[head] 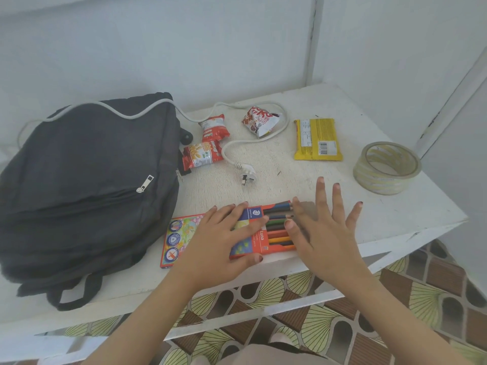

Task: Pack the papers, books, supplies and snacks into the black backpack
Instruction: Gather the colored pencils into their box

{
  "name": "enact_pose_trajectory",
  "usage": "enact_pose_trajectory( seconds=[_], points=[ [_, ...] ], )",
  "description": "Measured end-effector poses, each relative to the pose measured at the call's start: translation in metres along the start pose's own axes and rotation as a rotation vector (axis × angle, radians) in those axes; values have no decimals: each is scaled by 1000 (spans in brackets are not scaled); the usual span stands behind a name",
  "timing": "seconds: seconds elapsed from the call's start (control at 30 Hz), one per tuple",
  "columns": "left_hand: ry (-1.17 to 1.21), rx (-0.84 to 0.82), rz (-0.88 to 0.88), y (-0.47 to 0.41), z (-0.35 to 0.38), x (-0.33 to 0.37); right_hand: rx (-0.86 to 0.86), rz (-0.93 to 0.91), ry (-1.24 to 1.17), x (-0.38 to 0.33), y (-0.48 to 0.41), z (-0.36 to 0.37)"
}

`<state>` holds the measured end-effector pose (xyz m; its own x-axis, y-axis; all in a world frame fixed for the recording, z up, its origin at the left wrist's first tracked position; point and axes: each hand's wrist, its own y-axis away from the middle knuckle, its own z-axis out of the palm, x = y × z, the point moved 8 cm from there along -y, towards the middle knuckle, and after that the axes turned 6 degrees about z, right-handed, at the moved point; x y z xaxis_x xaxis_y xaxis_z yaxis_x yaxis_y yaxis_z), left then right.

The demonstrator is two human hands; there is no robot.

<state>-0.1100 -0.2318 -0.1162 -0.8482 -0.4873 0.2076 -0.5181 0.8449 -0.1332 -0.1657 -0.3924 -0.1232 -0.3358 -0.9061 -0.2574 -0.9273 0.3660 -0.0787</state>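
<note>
The black backpack (87,185) is lying flat at the left edge of the table (290,177). Its zip is looking shut. Just beside it, two red snack packs (203,155) are lying near the back edge. A white cord (245,172) is curling past them, with another snack bag (259,121) lying on it. A yellow snack pack (317,139) and a roll of tape (386,167) are sitting toward the right edge.

The pencil box (181,238) is lying flat at the front edge. Its long side is running along that edge, left to right. Its open end is pointing at the right edge, and the colored pencils (278,216) are sticking out there.

The left hand (224,241) is pressing flat on top of the box, fingers straight, thumb at the near side. The right hand (324,233) is wide open with fingers spread, holding nothing, its thumb touching the pencil ends.

I think the person is tidying the supplies for packing. Next, the pencils are probably needing a push to the left, all the way in. Then the bag is needing its zip opened.
</note>
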Motion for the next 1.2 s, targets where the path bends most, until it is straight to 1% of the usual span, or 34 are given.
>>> enact_pose_trajectory(
  seconds=[0.07,0.13,0.3,0.4,0.57,0.67,0.83,1.2],
  points=[
    [7,-12,-12,1,2,-1,-49,0,-27,4,1,1],
    [21,-23,-28,2,4,-2,-62,3,-48,7,4,-2],
    [22,-23,-39,2,4,-3,20,-3,-97,-1,15,-13],
    [16,-27,-40,2,4,-2,62,-53,1,-9,17,-11],
    [6,-33,-51,1,4,1,159,-123,283,-23,17,-17],
    [-9,-23,-50,0,4,5,165,-127,330,-25,18,-18],
    [-4,-34,-44,-1,2,7,134,-133,338,-22,14,-16],
    [19,14,-53,-3,-2,10,83,-182,222,-29,35,-14]
  ],
)
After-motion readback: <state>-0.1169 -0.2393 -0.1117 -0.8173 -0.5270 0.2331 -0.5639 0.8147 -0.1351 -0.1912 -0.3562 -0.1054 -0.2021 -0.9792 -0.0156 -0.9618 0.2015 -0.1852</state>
